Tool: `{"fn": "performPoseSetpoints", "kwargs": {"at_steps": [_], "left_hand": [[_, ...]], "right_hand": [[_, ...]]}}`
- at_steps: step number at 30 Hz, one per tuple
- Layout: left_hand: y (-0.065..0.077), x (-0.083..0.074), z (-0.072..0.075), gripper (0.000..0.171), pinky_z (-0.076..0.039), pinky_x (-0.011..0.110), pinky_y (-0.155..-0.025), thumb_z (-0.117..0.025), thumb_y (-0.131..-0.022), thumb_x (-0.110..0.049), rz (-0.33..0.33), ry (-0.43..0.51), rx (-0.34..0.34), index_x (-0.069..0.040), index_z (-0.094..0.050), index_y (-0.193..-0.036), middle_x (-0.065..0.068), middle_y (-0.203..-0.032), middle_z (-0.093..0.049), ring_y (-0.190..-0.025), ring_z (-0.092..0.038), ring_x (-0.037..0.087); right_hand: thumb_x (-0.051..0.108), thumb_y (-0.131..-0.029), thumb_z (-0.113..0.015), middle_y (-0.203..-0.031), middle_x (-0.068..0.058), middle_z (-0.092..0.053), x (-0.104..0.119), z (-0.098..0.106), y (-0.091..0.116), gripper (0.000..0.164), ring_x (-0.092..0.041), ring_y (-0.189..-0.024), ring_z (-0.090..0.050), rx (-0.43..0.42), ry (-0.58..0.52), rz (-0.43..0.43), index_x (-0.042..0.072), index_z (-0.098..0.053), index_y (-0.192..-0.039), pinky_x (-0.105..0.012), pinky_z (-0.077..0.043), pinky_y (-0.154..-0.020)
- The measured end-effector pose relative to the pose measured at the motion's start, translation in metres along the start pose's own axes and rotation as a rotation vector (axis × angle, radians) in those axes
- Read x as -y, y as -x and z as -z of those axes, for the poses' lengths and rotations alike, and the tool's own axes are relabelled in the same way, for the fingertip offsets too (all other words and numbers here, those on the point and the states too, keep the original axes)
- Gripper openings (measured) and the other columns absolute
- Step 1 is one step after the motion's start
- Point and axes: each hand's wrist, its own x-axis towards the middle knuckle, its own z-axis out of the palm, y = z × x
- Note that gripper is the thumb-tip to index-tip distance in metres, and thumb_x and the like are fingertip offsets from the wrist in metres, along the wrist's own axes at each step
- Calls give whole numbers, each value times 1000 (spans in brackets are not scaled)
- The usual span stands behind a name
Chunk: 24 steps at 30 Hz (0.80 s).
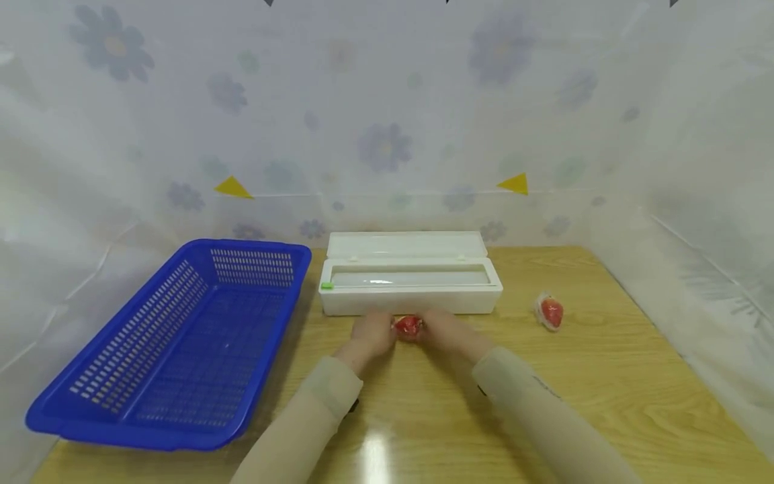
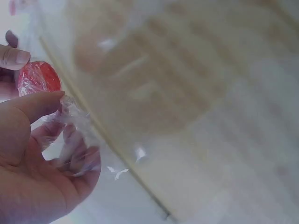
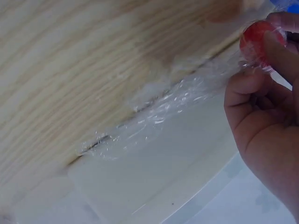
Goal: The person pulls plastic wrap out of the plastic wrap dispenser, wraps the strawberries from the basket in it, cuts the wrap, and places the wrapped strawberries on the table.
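Note:
A small red rounded object (image 1: 408,327), its kind unclear, is wrapped in clear cling film between both hands, in front of an open white cling film dispenser (image 1: 411,301). My left hand (image 1: 373,334) pinches the gathered film (image 2: 74,109) at the object's left side; loose film covers its curled fingers in the left wrist view. On the other side, my right hand (image 1: 450,332) pinches the film close against the object, its fingers bent in the right wrist view. A crumpled strip of film (image 3: 159,114) trails from there along the dispenser's edge.
At the left stands a blue plastic basket (image 1: 202,356) with slotted walls. Another red object in film (image 1: 551,312) lies on the wooden table (image 1: 617,376) to the right. The dispenser's lid (image 1: 406,245) is raised. A flowered sheet (image 1: 387,148) hangs behind.

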Motion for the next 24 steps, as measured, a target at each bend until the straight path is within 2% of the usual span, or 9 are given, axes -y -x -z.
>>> {"fn": "performPoseSetpoints", "kwargs": {"at_steps": [2, 5, 9, 12, 16, 22, 24], "left_hand": [[1, 1, 4, 11, -50, 36, -69, -59, -85, -10, -28, 75, -21, -6, -60, -75, 8, -77, -62, -76, -60, 24], [3, 2, 11, 6, -50, 35, -73, -59, -86, -6, -53, 198, -31, -2, -59, -81, 10, -80, -61, -78, -58, 23], [7, 0, 20, 7, -50, 33, -72, -57, -89, -7, -7, 322, -4, -2, -59, -85, 8, -81, -59, -76, -56, 20], [9, -1, 23, 8, -49, 31, -71, -55, -91, -7, 25, 354, -5, -3, -59, -85, 8, -80, -58, -75, -54, 18], [8, -4, 22, 7, -48, 30, -69, -56, -90, -5, 30, 373, -51, -2, -59, -85, 8, -80, -58, -74, -53, 18], [4, -7, 21, 4, -51, 28, -76, -56, -89, -4, 45, 450, -115, -4, -59, -92, 7, -90, -60, -83, -57, 17], [5, -6, 20, 6, -52, 28, -78, -57, -89, -4, 47, 476, -129, -5, -59, -94, 7, -92, -61, -85, -57, 17]], "right_hand": [[2, -85, -61, -100, -10, -68, -1, 4, 0, 24, -23, -95, -63, -2, -70, 0, 2, -64, -108, -40, -49, -90], [3, -86, -61, -100, -14, -68, -2, 11, 1, 21, -26, -94, -63, -16, -82, -3, -3, -63, -106, -40, -50, -86], [7, -88, -62, -100, -15, -67, 0, 16, 2, 22, -24, -91, -64, -20, -82, -16, -4, -63, -106, -37, -52, -81], [10, -88, -62, -100, -16, -68, 2, 18, 2, 24, -21, -87, -63, -16, -96, -21, -5, -63, -108, -33, -52, -76], [11, -89, -61, -97, -16, -67, 0, 21, 3, 29, -17, -79, -59, -14, -162, -35, -7, -61, -112, -28, -49, -68], [13, -90, -60, -91, -14, -66, -3, 28, 3, 28, -13, -72, -55, -39, -201, -48, -5, -62, -111, -26, -47, -65], [15, -91, -59, -86, -15, -65, -3, 29, 2, 30, -12, -65, -52, -25, -230, -72, -4, -61, -114, -25, -45, -60]]}}
